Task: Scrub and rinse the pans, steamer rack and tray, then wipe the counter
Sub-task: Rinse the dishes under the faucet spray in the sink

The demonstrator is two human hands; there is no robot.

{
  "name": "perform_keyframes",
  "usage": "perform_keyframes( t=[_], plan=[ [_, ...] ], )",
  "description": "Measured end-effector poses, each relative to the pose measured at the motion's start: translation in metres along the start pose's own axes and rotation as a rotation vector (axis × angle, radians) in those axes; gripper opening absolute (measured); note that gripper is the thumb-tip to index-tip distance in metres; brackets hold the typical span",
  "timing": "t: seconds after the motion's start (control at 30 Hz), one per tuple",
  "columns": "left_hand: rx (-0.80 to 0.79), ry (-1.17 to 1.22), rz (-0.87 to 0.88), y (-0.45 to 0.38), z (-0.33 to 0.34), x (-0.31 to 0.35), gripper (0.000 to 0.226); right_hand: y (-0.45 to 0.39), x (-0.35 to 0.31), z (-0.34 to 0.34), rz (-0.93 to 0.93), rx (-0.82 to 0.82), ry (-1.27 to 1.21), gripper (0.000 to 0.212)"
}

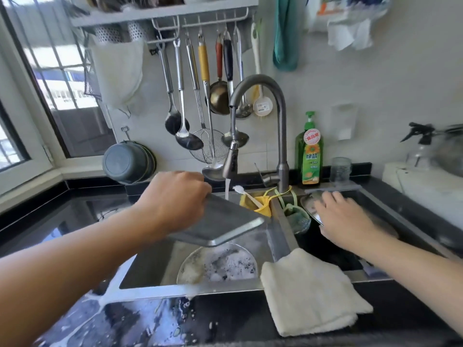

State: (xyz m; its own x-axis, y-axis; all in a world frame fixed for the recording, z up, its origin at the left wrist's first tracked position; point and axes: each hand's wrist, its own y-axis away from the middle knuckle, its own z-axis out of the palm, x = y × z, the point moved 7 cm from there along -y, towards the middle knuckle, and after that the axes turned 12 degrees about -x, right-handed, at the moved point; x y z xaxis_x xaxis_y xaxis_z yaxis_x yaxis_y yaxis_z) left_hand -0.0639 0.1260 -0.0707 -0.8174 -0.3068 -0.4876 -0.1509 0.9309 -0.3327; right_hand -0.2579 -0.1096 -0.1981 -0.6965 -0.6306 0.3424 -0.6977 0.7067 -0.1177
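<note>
Left hand (172, 196) grips metal tray (220, 224) tilted under running tap (231, 156), above soapy pan (218, 264) in sink. Right hand (348, 221), fingers spread flat, rests on pan (309, 201) in right basin.

Daylight enters through the window (62, 78) at left; panes are blown out white. Scene bright overall, wall evenly lit. Glare streaks on the wet black bench (82, 216) and the sink rim (190, 289). Wide-angle distortion: window frame and forearms bow at the edges. Motion blur on the right hand (348, 221) and the spray bottle (421, 144) at far right. Upper corners soft.
</note>
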Motion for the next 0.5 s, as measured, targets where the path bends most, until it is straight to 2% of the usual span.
perform_keyframes(
  t=[0.07,0.17,0.27,0.37,0.5],
  plan=[
    [0.105,0.017,0.088,-0.002,-0.024,0.013,0.005,0.002,0.015,-0.018,0.03,0.08,0.041,0.025],
    [0.205,0.07,0.228,-0.003,-0.038,0.036,0.015,0.005,0.051,-0.038,0.097,0.096,0.07,0.017],
    [0.328,0.054,0.412,-0.003,-0.045,0.072,0.036,0.006,0.084,-0.053,0.158,0.106,-0.035,0.021],
    [0.418,0.005,0.612,-0.011,-0.041,0.118,0.036,0.003,0.109,-0.052,0.222,0.042,-0.141,0.022],
    [0.448,0.016,0.714,-0.048,-0.015,0.172,0.037,0.007,0.12,-0.052,0.199,0.048,-0.2,0.016]
  ],
)
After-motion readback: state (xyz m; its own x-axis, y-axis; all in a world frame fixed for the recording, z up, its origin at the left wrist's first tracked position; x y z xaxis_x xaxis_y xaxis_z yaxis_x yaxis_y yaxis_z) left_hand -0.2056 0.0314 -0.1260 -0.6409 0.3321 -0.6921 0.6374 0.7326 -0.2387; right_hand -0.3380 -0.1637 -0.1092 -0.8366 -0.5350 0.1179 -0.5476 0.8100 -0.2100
